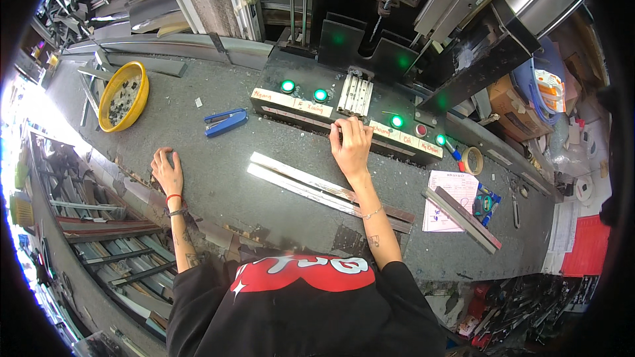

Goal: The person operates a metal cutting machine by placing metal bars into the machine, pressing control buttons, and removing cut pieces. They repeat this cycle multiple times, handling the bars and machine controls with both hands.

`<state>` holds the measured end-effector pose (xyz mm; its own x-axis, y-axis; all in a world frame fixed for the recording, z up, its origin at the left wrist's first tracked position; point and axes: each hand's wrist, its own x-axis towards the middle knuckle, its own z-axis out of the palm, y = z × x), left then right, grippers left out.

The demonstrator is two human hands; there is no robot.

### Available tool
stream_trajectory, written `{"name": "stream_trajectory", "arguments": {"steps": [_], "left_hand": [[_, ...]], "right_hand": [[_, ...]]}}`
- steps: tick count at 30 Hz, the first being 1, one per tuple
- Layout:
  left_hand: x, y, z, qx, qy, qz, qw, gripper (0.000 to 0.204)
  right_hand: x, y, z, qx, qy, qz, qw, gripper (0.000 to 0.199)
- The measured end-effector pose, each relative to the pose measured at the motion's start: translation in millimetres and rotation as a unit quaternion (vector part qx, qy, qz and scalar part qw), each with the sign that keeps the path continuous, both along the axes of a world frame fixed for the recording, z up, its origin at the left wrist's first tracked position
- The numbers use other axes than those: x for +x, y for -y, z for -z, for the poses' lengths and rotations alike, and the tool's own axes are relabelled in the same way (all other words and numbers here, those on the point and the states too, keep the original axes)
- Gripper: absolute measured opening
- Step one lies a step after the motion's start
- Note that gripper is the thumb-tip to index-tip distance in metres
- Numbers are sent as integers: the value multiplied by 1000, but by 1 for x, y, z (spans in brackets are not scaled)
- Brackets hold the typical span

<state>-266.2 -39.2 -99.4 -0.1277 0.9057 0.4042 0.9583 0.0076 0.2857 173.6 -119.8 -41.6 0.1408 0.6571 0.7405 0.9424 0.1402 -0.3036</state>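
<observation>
So I was standing right there, and closest in was the worker's black shirt (311, 320) with its red and white print, right up against the grey surface (284, 140). Just past it, two long shiny metal strips (301, 190) lay side by side at a slant, their right ends running under the right forearm. The hands were well apart. The left hand (167, 168) rested near the surface's near edge, fingers loosely bent and a bit spread, with a red band on that wrist. Over to the right, a couple of short metal bars (469, 219) lay across a printed sheet (458, 184), a tape measure (485, 203) just beside it and some pliers (516, 208) further over. The right hand (352, 145) was reaching forward with curled fingers, right at the near end of a ridged silver block (355, 96) sitting on a dark control box (301, 79); honestly couldn't tell if it was gripping it or just touching. Left of that was a blue stapler (226, 123), then a yellow bowl (137, 116) of small dark and pale bits. The box had glowing green buttons (321, 95) plus one red button (421, 130), and behind it stood dark upright plates (340, 43).
</observation>
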Motion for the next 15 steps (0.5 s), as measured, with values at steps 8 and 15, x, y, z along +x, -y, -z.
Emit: {"name": "stream_trajectory", "arguments": {"steps": [8,15], "left_hand": [[0,0,1,15,-13,14,1000,24],[-2,-1,3,15,-13,4,1000,24]], "right_hand": [[5,1,3,12,-34,-27,999,11],[4,1,1,8,-40,-30,999,11]]}}
